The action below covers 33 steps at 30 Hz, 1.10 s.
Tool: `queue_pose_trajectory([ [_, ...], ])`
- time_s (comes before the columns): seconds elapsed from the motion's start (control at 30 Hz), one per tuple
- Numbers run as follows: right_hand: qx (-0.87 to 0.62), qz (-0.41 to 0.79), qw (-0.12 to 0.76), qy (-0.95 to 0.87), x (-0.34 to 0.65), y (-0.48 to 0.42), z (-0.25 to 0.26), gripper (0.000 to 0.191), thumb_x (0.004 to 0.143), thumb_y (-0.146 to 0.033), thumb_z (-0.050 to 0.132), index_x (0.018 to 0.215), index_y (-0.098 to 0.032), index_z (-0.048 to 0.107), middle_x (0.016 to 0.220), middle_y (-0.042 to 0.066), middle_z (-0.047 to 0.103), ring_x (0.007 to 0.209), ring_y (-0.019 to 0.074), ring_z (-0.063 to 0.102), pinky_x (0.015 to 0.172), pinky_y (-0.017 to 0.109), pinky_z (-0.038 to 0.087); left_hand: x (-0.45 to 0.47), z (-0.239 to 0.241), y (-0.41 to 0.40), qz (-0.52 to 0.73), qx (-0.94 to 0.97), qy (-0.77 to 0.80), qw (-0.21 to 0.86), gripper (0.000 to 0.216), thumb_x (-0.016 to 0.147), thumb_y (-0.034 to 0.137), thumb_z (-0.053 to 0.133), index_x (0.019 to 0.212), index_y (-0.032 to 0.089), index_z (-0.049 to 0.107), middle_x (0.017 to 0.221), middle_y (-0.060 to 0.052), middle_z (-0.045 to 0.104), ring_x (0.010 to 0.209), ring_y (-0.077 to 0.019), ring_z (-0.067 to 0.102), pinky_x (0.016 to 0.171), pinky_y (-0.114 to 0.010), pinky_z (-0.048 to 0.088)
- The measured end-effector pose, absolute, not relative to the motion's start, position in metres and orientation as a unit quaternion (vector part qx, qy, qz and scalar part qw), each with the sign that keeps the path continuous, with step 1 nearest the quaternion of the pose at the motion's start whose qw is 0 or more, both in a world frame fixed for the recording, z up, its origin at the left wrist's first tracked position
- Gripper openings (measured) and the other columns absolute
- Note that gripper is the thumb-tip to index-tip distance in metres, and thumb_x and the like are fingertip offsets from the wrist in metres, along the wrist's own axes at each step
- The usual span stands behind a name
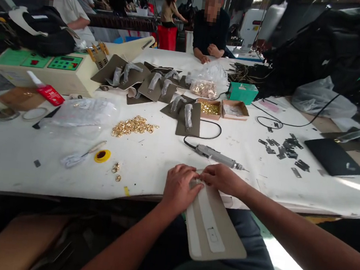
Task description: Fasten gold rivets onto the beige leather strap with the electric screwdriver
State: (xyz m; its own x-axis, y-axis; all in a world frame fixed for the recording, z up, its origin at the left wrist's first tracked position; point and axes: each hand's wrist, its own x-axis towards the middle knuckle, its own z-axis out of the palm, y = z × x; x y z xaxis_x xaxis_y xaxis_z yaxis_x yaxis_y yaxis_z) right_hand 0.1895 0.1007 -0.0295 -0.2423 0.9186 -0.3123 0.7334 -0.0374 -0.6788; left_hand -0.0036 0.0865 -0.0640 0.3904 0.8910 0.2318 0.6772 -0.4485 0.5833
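Note:
My left hand (pixel 180 187) and my right hand (pixel 222 179) meet at the table's near edge, both closed on the top end of a taupe leather panel (pixel 214 232). The panel has a lighter strip down its middle and hangs off the table over my lap. My fingers pinch a small part at its top that I cannot make out. An electric screwdriver (pixel 218 156) with a black cord lies just beyond my right hand. A pile of gold metal rings (pixel 133 126) lies to the left, with a few loose ones (pixel 116 169) nearer.
Several leather panels (pixel 153 86) lie mid-table beside boxes of gold hardware (pixel 209 109) and a teal box (pixel 242 92). Small dark metal plates (pixel 284 149) are scattered right. A cream machine (pixel 54 68) stands left. A yellow tape roll (pixel 102 155) lies near. People sit across the table.

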Motion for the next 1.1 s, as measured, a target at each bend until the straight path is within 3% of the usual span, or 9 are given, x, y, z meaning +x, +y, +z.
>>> queue_pose_trajectory([
  [0.07, -0.602, 0.375, 0.153, -0.688, 0.197, 0.102, -0.028, 0.031, 0.094, -0.044, 0.056, 0.084, -0.020, 0.073, 0.075, 0.000, 0.071, 0.070, 0.0156, 0.062, 0.066, 0.027, 0.045, -0.003, -0.064, 0.087, 0.265, 0.808, 0.486, 0.200, 0.020, 0.079, 0.029, 0.080, 0.098, 0.028, 0.072, 0.117, -0.001, 0.074, 0.118, -0.0269, 0.057, 0.100, -0.047, 0.044],
  [0.17, -0.639, 0.209, 0.216, -0.708, 0.215, 0.108, -0.032, 0.027, 0.092, -0.044, 0.061, 0.104, -0.022, 0.073, 0.102, 0.005, 0.073, 0.090, 0.0206, 0.066, 0.079, 0.031, 0.048, -0.003, -0.066, 0.087, 0.267, 0.807, 0.489, 0.198, 0.021, 0.078, 0.028, 0.080, 0.097, 0.028, 0.072, 0.117, 0.000, 0.074, 0.117, -0.0259, 0.058, 0.100, -0.046, 0.043],
  [0.23, -0.657, 0.095, 0.189, -0.723, 0.230, 0.116, -0.039, 0.032, 0.089, -0.044, 0.066, 0.112, -0.022, 0.071, 0.112, 0.008, 0.071, 0.101, 0.0256, 0.065, 0.087, 0.036, 0.047, -0.003, -0.066, 0.087, 0.267, 0.806, 0.490, 0.197, 0.022, 0.078, 0.027, 0.081, 0.097, 0.028, 0.072, 0.117, 0.000, 0.074, 0.117, -0.0256, 0.058, 0.100, -0.046, 0.043],
  [0.33, -0.655, 0.054, 0.112, -0.746, 0.246, 0.126, -0.051, 0.038, 0.089, -0.042, 0.067, 0.121, -0.021, 0.067, 0.112, 0.011, 0.070, 0.104, 0.0291, 0.063, 0.088, 0.039, 0.047, -0.003, -0.067, 0.087, 0.265, 0.806, 0.492, 0.195, 0.021, 0.078, 0.027, 0.082, 0.097, 0.029, 0.072, 0.116, 0.000, 0.074, 0.117, -0.0256, 0.058, 0.100, -0.046, 0.043],
  [0.4, -0.647, 0.072, 0.107, -0.752, 0.251, 0.129, -0.055, 0.036, 0.092, -0.038, 0.062, 0.123, -0.020, 0.066, 0.112, 0.012, 0.070, 0.105, 0.0290, 0.063, 0.087, 0.038, 0.047, -0.003, -0.066, 0.087, 0.265, 0.806, 0.492, 0.195, 0.021, 0.077, 0.027, 0.082, 0.096, 0.029, 0.072, 0.116, 0.000, 0.074, 0.117, -0.0254, 0.058, 0.101, -0.046, 0.043],
  [0.5, -0.645, 0.161, 0.185, -0.723, 0.250, 0.124, -0.046, 0.036, 0.095, -0.042, 0.058, 0.121, -0.020, 0.066, 0.107, 0.010, 0.071, 0.096, 0.0262, 0.065, 0.083, 0.037, 0.048, -0.002, -0.066, 0.088, 0.265, 0.804, 0.494, 0.197, 0.022, 0.077, 0.027, 0.082, 0.097, 0.028, 0.072, 0.116, 0.000, 0.074, 0.117, -0.0254, 0.058, 0.102, -0.046, 0.043],
  [0.7, -0.495, 0.508, 0.507, -0.490, 0.208, 0.102, -0.010, 0.040, 0.093, -0.054, 0.047, 0.112, -0.021, 0.059, 0.097, 0.007, 0.068, 0.083, 0.0218, 0.067, 0.074, 0.035, 0.056, -0.001, -0.067, 0.089, 0.265, 0.799, 0.495, 0.213, 0.022, 0.077, 0.028, 0.082, 0.096, 0.028, 0.071, 0.118, 0.000, 0.074, 0.119, -0.0250, 0.057, 0.103, -0.046, 0.041],
  [0.87, -0.461, 0.516, 0.604, -0.396, 0.164, 0.098, -0.015, 0.033, 0.083, -0.051, 0.071, 0.081, -0.022, 0.056, 0.063, -0.002, 0.056, 0.051, 0.0139, 0.055, 0.041, 0.024, 0.044, -0.001, -0.068, 0.089, 0.262, 0.798, 0.499, 0.213, 0.023, 0.077, 0.030, 0.084, 0.096, 0.028, 0.071, 0.120, 0.000, 0.074, 0.120, -0.0258, 0.057, 0.102, -0.045, 0.041],
  [1.1, -0.491, 0.440, 0.616, -0.431, 0.152, 0.101, -0.037, 0.041, 0.079, -0.052, 0.079, 0.067, -0.019, 0.058, 0.055, -0.001, 0.059, 0.046, 0.0129, 0.054, 0.041, 0.024, 0.045, -0.002, -0.069, 0.088, 0.272, 0.797, 0.496, 0.211, 0.024, 0.077, 0.030, 0.084, 0.097, 0.028, 0.071, 0.119, 0.001, 0.073, 0.122, -0.0246, 0.056, 0.104, -0.044, 0.040],
])
